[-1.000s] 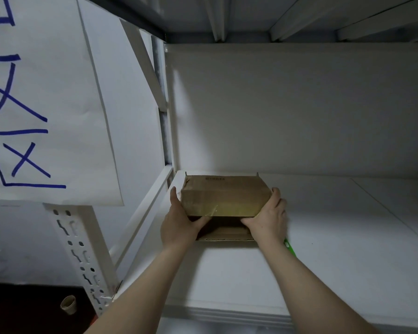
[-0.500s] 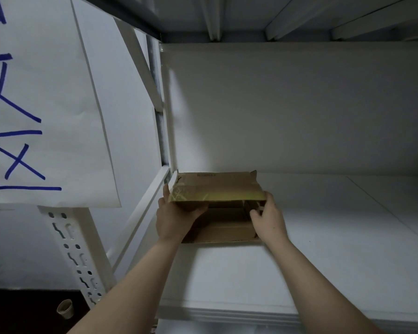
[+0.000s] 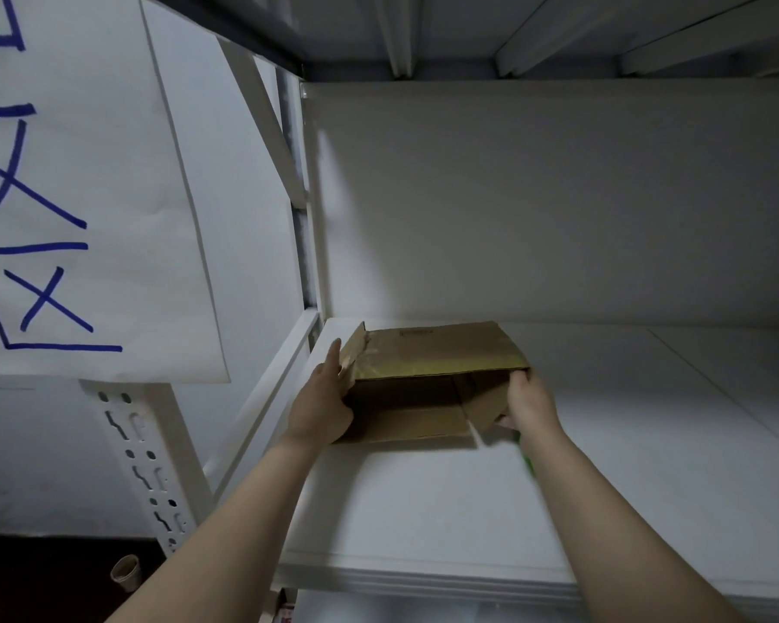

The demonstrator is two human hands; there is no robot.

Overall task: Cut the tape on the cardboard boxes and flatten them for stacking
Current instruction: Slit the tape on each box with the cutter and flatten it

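A brown cardboard box (image 3: pixel 437 353) lies on the white shelf (image 3: pixel 423 510) near its left rear corner, its open end facing me with flaps spread. Shiny tape runs along its upper front edge. My left hand (image 3: pixel 322 397) presses flat against the box's left side, fingers straight. My right hand (image 3: pixel 527 400) grips the right side flap, fingers curled round its edge. A green object (image 3: pixel 526 458) shows under my right wrist, mostly hidden and blurred.
A white wall panel closes the back of the shelf. A slotted metal upright (image 3: pixel 154 478) stands at the left, with a white paper sheet (image 3: pixel 77 195) marked in blue hanging above it. A small paper cup (image 3: pixel 127 573) sits on the dark floor below.
The box has opened toward me: its front flaps have spread and the inside now shows. My right hand moved from the box's front onto the right flap. My left hand has slid along the left side.
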